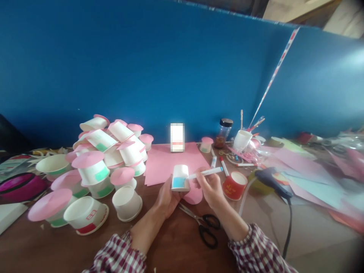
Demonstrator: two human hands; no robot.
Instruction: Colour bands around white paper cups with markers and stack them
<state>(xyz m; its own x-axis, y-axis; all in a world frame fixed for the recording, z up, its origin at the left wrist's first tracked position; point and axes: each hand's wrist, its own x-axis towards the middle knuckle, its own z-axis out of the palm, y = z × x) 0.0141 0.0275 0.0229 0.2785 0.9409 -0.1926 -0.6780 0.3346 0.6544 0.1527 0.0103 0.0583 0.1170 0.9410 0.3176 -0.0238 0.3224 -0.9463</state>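
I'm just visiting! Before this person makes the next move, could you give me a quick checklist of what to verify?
1. Cup in hand: ok. The left hand holds the white cup, blue patch showing.
2. Marker in hand: ok. The right hand grips the marker, one end at the cup.
3. Marker touching the cup: cannot tell.
4. Scissors out of the way: not ok, I'd say. The scissors lie on the table close to both hands.
5. Red cup upright: ok. The red cup stands mouth up.
6. Corded tool switched off: cannot tell for the corded tool.
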